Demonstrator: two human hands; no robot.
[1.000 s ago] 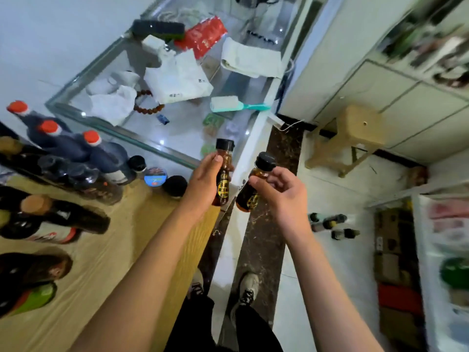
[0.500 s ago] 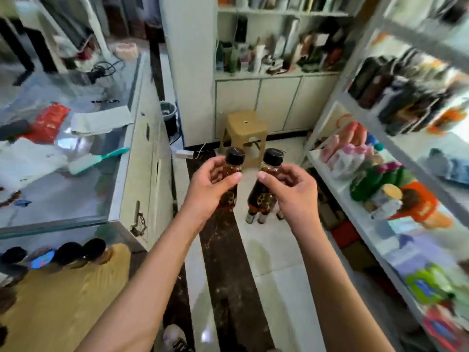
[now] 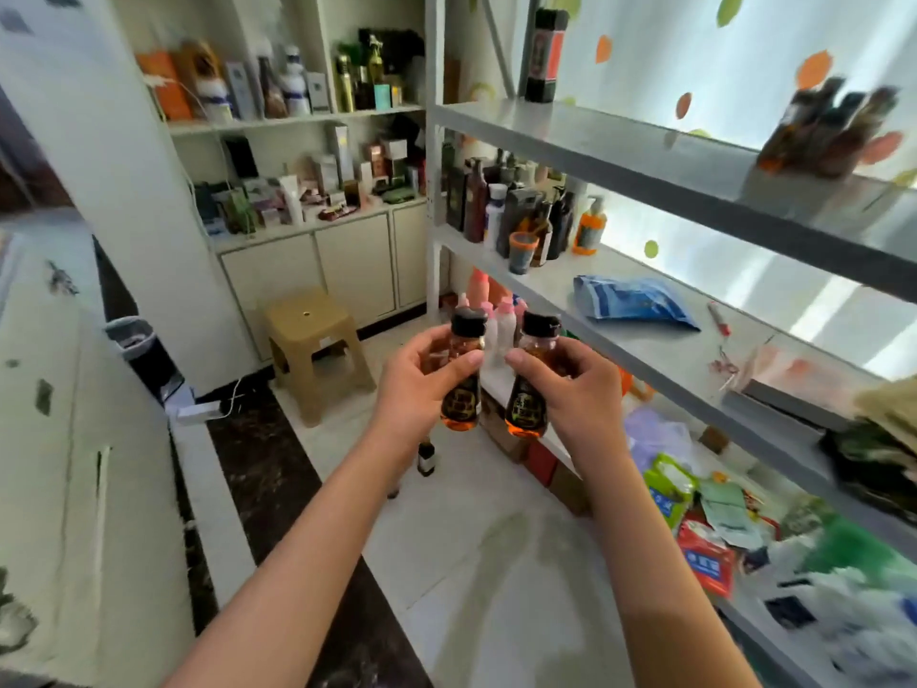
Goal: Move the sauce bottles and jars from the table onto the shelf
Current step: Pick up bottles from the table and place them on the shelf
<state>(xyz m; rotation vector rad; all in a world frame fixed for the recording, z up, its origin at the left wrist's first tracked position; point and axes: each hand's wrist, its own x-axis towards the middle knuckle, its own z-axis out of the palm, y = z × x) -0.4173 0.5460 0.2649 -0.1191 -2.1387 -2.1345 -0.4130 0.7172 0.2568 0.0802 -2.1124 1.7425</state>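
While each hand, left hand (image 3: 417, 389) and right hand (image 3: 575, 389), grips a small sauce bottle, the carry step runs; next, probably, set both on the shelf (image 3: 645, 335) at two o'clock.

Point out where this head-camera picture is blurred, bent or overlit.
Head view: the bottles on the top shelf at right are smeared by motion blur; the shelf edges bow from wide-angle distortion; bright backlight washes out the wall behind; both held bottles stay fairly sharp.

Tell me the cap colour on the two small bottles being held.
Black, on both sauce bottles; the head view shows it.
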